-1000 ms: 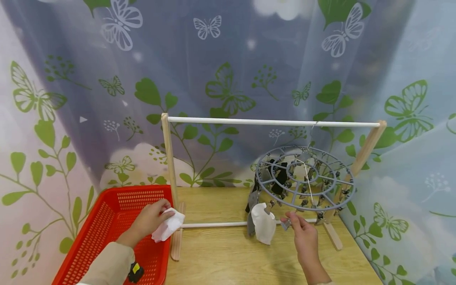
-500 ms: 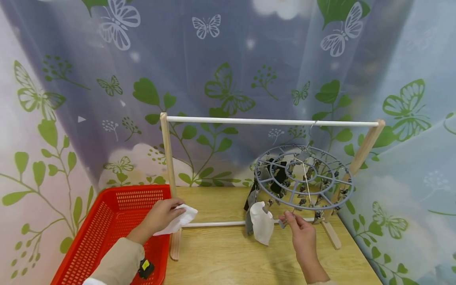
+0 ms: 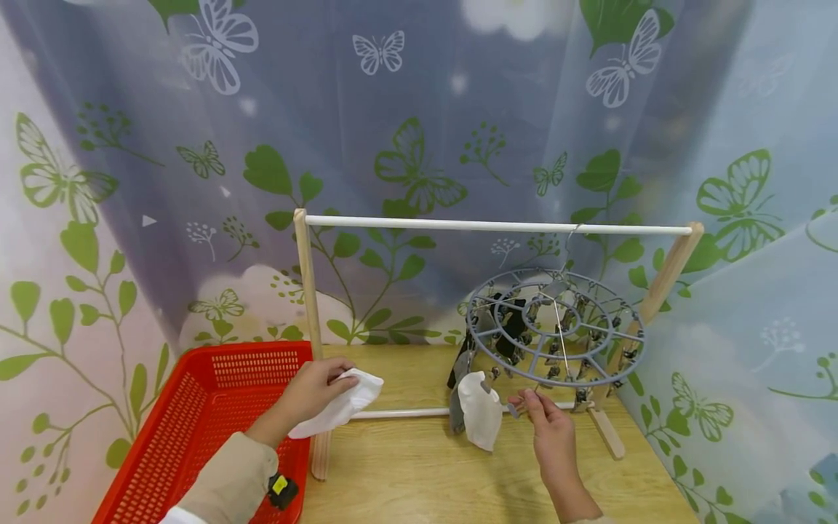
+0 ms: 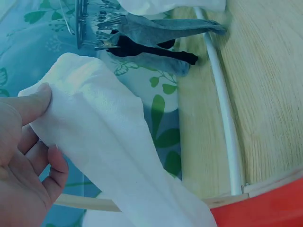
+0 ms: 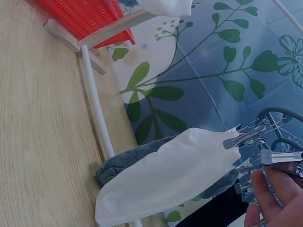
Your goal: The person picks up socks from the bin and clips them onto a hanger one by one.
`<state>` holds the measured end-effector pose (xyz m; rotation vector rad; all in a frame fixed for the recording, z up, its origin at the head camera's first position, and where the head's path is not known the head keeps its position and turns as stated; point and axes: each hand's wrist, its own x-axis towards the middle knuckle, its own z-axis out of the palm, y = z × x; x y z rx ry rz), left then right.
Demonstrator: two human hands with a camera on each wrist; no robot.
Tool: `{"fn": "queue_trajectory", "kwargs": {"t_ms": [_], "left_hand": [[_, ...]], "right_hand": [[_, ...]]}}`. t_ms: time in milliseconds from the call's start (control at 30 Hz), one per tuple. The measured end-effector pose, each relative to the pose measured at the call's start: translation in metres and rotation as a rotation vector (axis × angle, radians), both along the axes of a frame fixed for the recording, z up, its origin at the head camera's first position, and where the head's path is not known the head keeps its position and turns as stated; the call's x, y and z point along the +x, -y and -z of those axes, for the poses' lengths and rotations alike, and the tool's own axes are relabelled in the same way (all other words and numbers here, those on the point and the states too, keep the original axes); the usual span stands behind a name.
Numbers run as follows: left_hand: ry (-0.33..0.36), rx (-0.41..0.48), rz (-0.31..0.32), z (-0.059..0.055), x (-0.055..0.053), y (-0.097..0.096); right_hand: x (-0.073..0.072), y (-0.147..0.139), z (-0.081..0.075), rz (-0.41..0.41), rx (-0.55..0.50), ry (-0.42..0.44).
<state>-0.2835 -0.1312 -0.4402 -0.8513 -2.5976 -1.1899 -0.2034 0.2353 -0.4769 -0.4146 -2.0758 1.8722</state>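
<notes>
My left hand [image 3: 317,397] pinches a white sock [image 3: 350,402] between thumb and fingers, beside the left post. In the left wrist view this sock [image 4: 109,127] hangs long and loose from the fingertips. At the round grey clip hanger [image 3: 569,383], my right hand [image 3: 555,437] pinches a metal clip [image 5: 279,158] between thumb and fingers. Left of that hand, another white sock [image 3: 481,415] hangs from a neighbouring clip. Behind it hang a grey sock [image 5: 125,163] and black socks [image 4: 151,49], partly hidden.
The hanger hooks onto the white top rod [image 3: 432,223] of a wooden-post rack, whose lower rod [image 3: 406,413] runs just above the table [image 3: 393,480]. At left stands a red basket [image 3: 262,346], with a black bundle bearing a yellow label [image 3: 281,492] inside. Patterned curtains [image 3: 419,94] surround the table.
My left hand has moved right and slightly up with the white sock, from over the basket's edge past the left post. The right hand keeps its grip on the clip, nearly still.
</notes>
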Motion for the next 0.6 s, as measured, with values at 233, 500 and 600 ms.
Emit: {"fn": "queue_trajectory", "kwargs": {"t_ms": [233,500,600], "left_hand": [[0.007,0.059,0.034,-0.002,-0.001,-0.012],[0.063,0.095,0.056,-0.005,-0.001,-0.035],[0.083,0.095,0.064,-0.006,0.001,-0.045]], "right_hand": [[0.000,0.001,-0.001,0.005,0.019,0.028],[-0.002,0.001,-0.001,-0.009,0.024,0.024],[-0.002,0.002,-0.002,-0.018,0.019,0.020]]}}
